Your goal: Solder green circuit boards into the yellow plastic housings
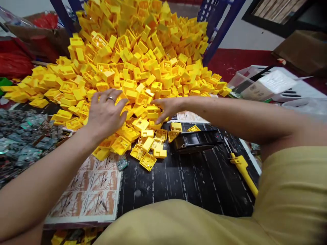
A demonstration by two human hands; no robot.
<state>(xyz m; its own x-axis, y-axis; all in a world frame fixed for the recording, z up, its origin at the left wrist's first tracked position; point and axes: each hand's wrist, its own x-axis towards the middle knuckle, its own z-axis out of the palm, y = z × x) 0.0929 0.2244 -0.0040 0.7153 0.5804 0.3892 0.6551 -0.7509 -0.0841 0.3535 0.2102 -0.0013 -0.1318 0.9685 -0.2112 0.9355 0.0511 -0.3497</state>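
yellow plastic housings (pixel 138 68) under left hand (pixel 104 115) and right hand (pixel 166 109) hide the mat (pixel 178 180)

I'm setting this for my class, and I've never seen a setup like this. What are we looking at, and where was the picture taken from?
This picture comes from a camera worn on a person's head, looking down at their own bare hands. The left hand, wearing a ring, and the right hand rest open on a big heap of yellow plastic casings, with nothing clearly held. Nearby are a pile of small circuit boards, a black device, and a yellow-handled tool on a dark work mat.
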